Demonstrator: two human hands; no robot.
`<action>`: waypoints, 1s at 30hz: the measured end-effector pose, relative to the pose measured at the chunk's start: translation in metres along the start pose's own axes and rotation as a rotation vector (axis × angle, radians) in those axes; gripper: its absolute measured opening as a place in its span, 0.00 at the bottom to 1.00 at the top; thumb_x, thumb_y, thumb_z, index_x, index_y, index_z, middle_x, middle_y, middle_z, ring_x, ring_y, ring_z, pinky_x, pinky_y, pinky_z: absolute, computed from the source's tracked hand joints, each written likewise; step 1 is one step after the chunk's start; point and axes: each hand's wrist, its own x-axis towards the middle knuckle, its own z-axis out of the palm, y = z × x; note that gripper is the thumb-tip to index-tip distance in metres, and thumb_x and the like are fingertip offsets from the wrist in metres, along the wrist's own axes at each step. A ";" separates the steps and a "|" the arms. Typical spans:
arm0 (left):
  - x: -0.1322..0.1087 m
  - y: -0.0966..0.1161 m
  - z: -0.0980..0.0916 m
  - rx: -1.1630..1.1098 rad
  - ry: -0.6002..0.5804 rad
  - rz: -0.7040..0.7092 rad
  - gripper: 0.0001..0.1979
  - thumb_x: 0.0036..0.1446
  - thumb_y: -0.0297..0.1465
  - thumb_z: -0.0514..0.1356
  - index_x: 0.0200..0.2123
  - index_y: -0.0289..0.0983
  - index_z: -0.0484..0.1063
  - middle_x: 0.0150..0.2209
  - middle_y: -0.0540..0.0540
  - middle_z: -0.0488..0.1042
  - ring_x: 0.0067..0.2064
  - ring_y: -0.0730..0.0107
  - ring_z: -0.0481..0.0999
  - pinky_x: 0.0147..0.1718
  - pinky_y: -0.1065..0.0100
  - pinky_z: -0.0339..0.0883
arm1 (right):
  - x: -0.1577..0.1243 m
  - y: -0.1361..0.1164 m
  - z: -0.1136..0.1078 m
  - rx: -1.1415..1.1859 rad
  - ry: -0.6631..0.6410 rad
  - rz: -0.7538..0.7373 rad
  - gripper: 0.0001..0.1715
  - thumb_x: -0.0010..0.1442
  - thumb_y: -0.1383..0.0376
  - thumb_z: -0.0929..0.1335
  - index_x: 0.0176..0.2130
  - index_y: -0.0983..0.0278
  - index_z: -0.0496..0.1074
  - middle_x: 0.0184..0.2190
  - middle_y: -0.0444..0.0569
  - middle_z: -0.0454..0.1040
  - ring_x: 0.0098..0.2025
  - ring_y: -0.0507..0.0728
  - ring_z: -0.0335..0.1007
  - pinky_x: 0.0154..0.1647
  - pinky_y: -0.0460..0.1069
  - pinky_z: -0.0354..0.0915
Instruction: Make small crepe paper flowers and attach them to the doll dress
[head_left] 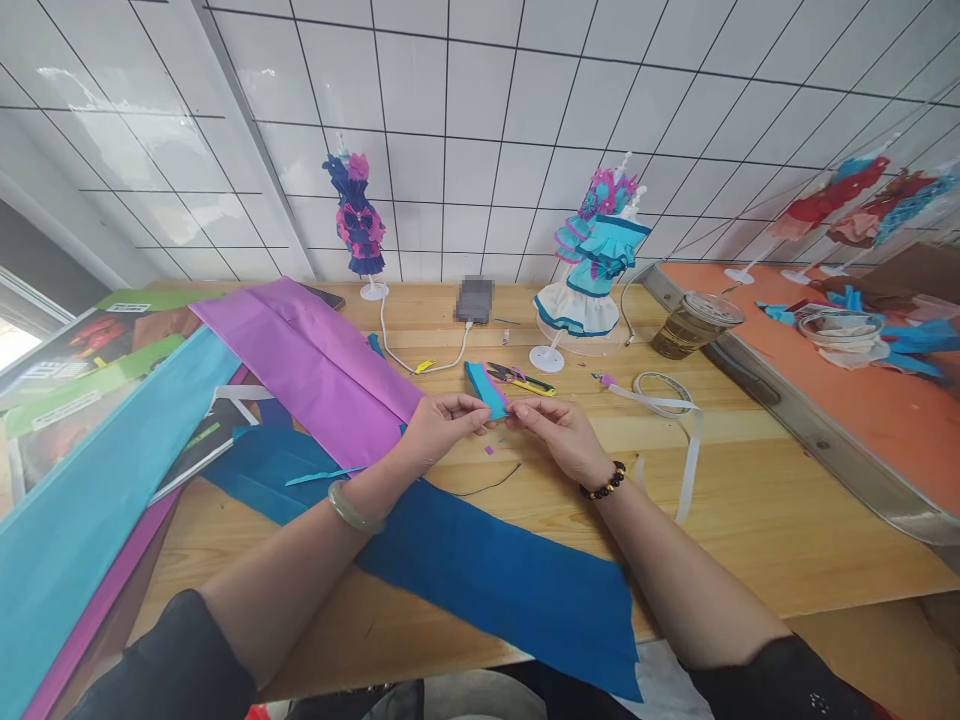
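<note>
My left hand (442, 425) and my right hand (555, 430) meet over the wooden table (750, 500), fingers pinched on a small folded strip of teal crepe paper (484, 388) with a bit of purple at its tip. A dark blue paper sheet (487, 570) lies under my forearms. A purple sheet (315, 360) lies just left of my left hand. Scissors with yellow and pink handles (517, 378) rest right behind the strip.
Two small paper-dressed mannequins (358, 225) (596, 265) stand at the back by the tiled wall. A white tape roll (660, 390), a lidded cup (694, 325), a power bank with cable (474, 300), a light blue sheet (90, 500) and an orange side table (862, 400) surround me.
</note>
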 end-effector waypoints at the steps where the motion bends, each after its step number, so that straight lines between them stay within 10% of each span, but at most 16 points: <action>1: 0.001 -0.002 0.000 -0.002 0.006 -0.001 0.13 0.43 0.35 0.64 0.30 0.32 0.72 0.23 0.48 0.74 0.30 0.70 0.74 0.35 0.66 0.68 | 0.000 0.001 0.000 0.008 0.002 0.003 0.12 0.51 0.58 0.68 0.34 0.62 0.75 0.30 0.47 0.76 0.34 0.53 0.70 0.42 0.51 0.65; 15: 0.005 -0.010 0.000 0.021 -0.010 0.059 0.16 0.39 0.31 0.65 0.34 0.33 0.71 0.31 0.48 0.74 0.34 0.72 0.72 0.38 0.67 0.66 | 0.003 0.003 0.001 0.010 -0.026 -0.007 0.12 0.46 0.64 0.71 0.35 0.63 0.74 0.33 0.47 0.75 0.35 0.53 0.69 0.41 0.50 0.65; 20: 0.002 -0.004 -0.001 -0.065 -0.083 0.055 0.26 0.46 0.32 0.63 0.50 0.37 0.64 0.38 0.45 0.73 0.40 0.69 0.71 0.42 0.65 0.63 | 0.001 0.003 0.001 0.051 -0.035 0.008 0.12 0.46 0.64 0.71 0.35 0.62 0.73 0.33 0.45 0.75 0.36 0.52 0.69 0.41 0.50 0.65; 30: 0.004 -0.004 -0.006 -0.339 0.035 0.019 0.23 0.48 0.31 0.61 0.50 0.39 0.66 0.48 0.41 0.70 0.47 0.57 0.71 0.45 0.56 0.63 | -0.006 -0.007 0.002 -0.006 -0.395 0.165 0.11 0.48 0.60 0.70 0.33 0.64 0.74 0.31 0.45 0.74 0.31 0.50 0.67 0.35 0.47 0.64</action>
